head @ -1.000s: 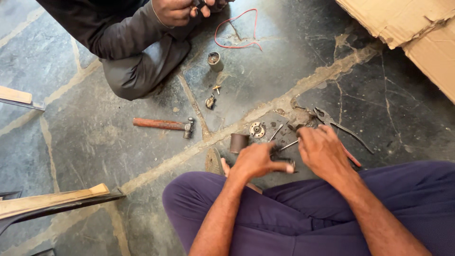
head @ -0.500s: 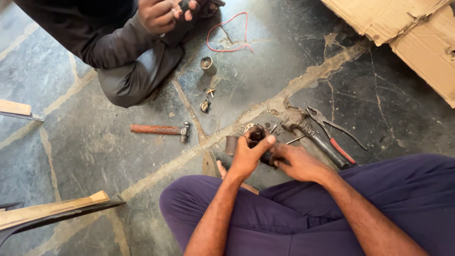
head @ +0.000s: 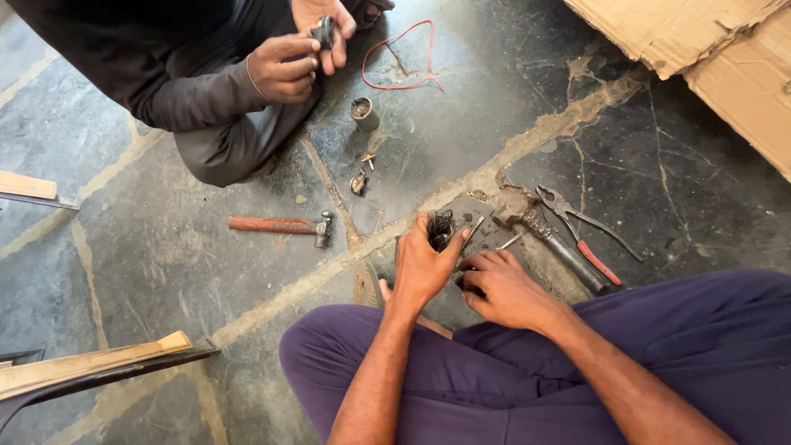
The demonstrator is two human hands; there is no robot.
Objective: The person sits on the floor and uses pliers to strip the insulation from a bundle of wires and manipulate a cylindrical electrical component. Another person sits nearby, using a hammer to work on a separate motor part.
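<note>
Your left hand grips a small dark greasy round metal part, close left of the red-handled pliers. Your right hand curls loosely beside it; its grip is unclear. Bare stone floor lies beyond the pliers.

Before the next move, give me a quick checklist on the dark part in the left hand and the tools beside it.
1. Left hand grips the dark metal part: ok, fingers wrapped around it.
2. Right hand free: cannot tell, fingers curled low on the floor.
3. Pliers within reach: ok, on the floor beside the right hand.
4. Hammer clear of the hands: ok, lying apart to the left.
5. Other person's hands clear: ok, busy with their own small part.
</note>
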